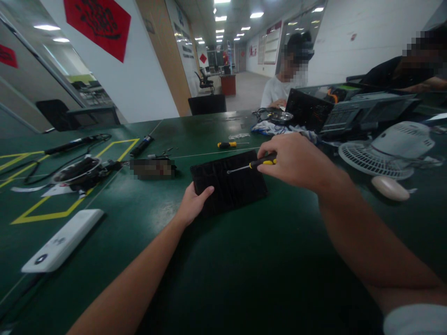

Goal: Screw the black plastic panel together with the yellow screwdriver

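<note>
A flat black rectangular panel (232, 186) with ridges across it lies tilted over the green table. My left hand (193, 202) grips its left edge, thumb on top and the fingers hidden beneath. In my right hand (293, 160) is a screwdriver (262, 162) with a black and yellow handle, pinched between thumb and fingers. Its metal shaft points left, and the tip appears over the panel; whether it touches cannot be made out. Beyond the panel a second yellow and black screwdriver (227, 145) rests on the table.
A white power strip (64, 239) lies at left near cables. A white fan part (377, 151) and a computer mouse (390, 188) stand at right. Behind are a dark computer case (309, 109) and two people at work. Small loose pieces (171, 150) lie mid-left.
</note>
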`<state>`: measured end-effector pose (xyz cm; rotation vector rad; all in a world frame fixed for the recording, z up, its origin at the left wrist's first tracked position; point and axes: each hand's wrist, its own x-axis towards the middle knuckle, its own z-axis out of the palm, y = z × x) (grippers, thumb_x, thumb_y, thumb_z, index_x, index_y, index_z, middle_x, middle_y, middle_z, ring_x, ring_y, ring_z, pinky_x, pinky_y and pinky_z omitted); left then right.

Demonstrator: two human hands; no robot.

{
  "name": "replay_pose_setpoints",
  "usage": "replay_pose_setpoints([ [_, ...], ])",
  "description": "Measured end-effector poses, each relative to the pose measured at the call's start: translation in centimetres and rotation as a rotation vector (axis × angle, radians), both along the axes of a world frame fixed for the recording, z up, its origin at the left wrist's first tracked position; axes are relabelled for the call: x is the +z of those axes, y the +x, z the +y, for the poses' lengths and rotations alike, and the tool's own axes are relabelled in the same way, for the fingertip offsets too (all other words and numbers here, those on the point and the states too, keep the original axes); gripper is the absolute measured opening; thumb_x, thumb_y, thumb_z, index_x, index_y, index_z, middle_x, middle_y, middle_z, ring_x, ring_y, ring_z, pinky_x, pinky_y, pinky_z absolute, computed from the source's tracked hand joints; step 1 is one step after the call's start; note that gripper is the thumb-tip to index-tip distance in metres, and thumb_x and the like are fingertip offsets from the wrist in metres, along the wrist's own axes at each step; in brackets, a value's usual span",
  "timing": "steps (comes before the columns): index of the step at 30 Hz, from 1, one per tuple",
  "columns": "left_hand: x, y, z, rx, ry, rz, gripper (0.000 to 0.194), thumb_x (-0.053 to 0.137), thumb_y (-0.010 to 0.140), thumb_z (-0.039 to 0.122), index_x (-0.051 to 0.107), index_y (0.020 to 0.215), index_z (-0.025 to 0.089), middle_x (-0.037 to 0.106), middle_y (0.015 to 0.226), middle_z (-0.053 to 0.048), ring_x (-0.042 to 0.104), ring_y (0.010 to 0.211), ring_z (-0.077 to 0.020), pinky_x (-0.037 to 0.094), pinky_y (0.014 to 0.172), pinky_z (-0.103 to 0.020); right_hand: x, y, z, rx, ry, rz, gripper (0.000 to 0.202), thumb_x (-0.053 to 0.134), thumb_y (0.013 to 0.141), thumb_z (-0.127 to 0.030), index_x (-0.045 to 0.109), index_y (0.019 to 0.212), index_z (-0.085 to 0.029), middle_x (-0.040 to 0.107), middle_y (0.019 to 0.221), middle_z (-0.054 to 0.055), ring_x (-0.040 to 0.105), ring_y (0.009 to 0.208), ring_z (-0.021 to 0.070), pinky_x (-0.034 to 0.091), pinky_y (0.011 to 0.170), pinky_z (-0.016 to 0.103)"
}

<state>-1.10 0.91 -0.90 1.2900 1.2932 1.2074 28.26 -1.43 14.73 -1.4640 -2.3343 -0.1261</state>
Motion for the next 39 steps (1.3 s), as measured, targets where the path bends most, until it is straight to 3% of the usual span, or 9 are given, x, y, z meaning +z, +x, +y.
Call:
replay_pose_setpoints([
  [4, -0.1, 0.0, 0.1, -0.014, -0.003, -0.02, 0.058, 0.087, 0.076, 0.042, 0.068, 0.125, 0.018, 0.077, 0.123, -0.013, 0.072, 0.119, -0.0366, 0.055, 0.107, -0.058, 0.1, -0.2, -0.2, -0.031, -0.013, -0.021, 0.025, 0.066, 0.086, -0.033, 0.084, 0.099, -0.02, 0.08, 0.1, 0.011, 0.07, 0.094, 0.0293, 0.047, 0.081, 0.04],
  [10, 0.0, 0.0, -0.1, -0.013, -0.007, -0.014, 0.056, 0.086, 0.076, 0.042, 0.069, 0.123, 0.018, 0.077, 0.122, -0.012, 0.072, 0.119, -0.0363, 0.056, 0.106, -0.057, 0.5, -0.7, -1.2, -0.183, -0.049, -0.105, 0.03, 0.064, 0.09, -0.043, 0.083, 0.107, -0.026, 0.081, 0.101, 0.01, 0.072, 0.097, 0.0337, 0.045, 0.074, 0.04],
  [18, 0.2, 0.3, -0.2, 0.009, -0.015, -0.022, 0.059, 0.088, 0.073, 0.043, 0.068, 0.123, 0.017, 0.078, 0.121, -0.012, 0.073, 0.117, -0.0355, 0.055, 0.108, -0.056, 0.4, -0.9, -1.3, -0.205, -0.208, -0.249, 0.049, 0.038, 0.103, -0.047, 0.08, 0.102, -0.021, 0.079, 0.102, 0.016, 0.072, 0.091, 0.0344, 0.042, 0.071, 0.041],
  [22, 0.2, 0.2, -0.2, 0.012, -0.016, -0.027, 0.057, 0.088, 0.073, 0.042, 0.069, 0.121, 0.018, 0.078, 0.118, -0.011, 0.074, 0.113, -0.0349, 0.056, 0.106, -0.056, 0.7, 0.1, -1.1, -0.139, -0.205, -0.178, 0.04, 0.059, 0.092, -0.055, 0.074, 0.109, -0.023, 0.076, 0.094, 0.011, 0.068, 0.084, 0.0302, 0.038, 0.067, 0.037],
  [25, 0.3, 0.2, -0.2, 0.013, -0.01, -0.014, 0.055, 0.087, 0.074, 0.041, 0.069, 0.12, 0.018, 0.078, 0.117, -0.011, 0.074, 0.113, -0.0351, 0.056, 0.105, -0.057, 1.0, 1.0, -1.0, -0.092, -0.162, -0.137, 0.036, 0.068, 0.085, -0.043, 0.071, 0.115, -0.023, 0.074, 0.088, 0.007, 0.063, 0.075, 0.0246, 0.036, 0.065, 0.034],
  [28, 0.4, 0.2, -0.2, 0.016, -0.01, -0.011, 0.055, 0.087, 0.074, 0.041, 0.069, 0.12, 0.017, 0.078, 0.117, -0.012, 0.074, 0.113, -0.0352, 0.057, 0.105, -0.057, 1.3, 1.4, -0.8, -0.096, -0.095, -0.094, 0.025, 0.066, 0.085, -0.035, 0.074, 0.104, -0.021, 0.073, 0.085, 0.007, 0.062, 0.074, 0.0231, 0.036, 0.066, 0.034],
  [31, 0.4, 0.2, -0.2, 0.011, -0.014, -0.013, 0.055, 0.087, 0.074, 0.041, 0.069, 0.121, 0.017, 0.078, 0.119, -0.012, 0.074, 0.114, -0.0351, 0.057, 0.104, -0.057, 1.4, 1.4, -0.8, -0.113, -0.028, -0.033, 0.022, 0.066, 0.085, -0.036, 0.078, 0.096, -0.021, 0.076, 0.088, 0.008, 0.066, 0.081, 0.0256, 0.04, 0.071, 0.036],
  [39, -0.1, -0.1, 0.0, -0.001, -0.018, -0.021, 0.058, 0.087, 0.075, 0.043, 0.068, 0.124, 0.018, 0.077, 0.123, -0.013, 0.073, 0.117, -0.036, 0.056, 0.106, -0.058, 1.2, 1.0, -0.8, -0.04, 0.1, -0.064, 0.026, 0.068, 0.084, -0.023, 0.08, 0.107, -0.026, 0.078, 0.109, 0.008, 0.068, 0.1, 0.0296, 0.045, 0.08, 0.039],
])
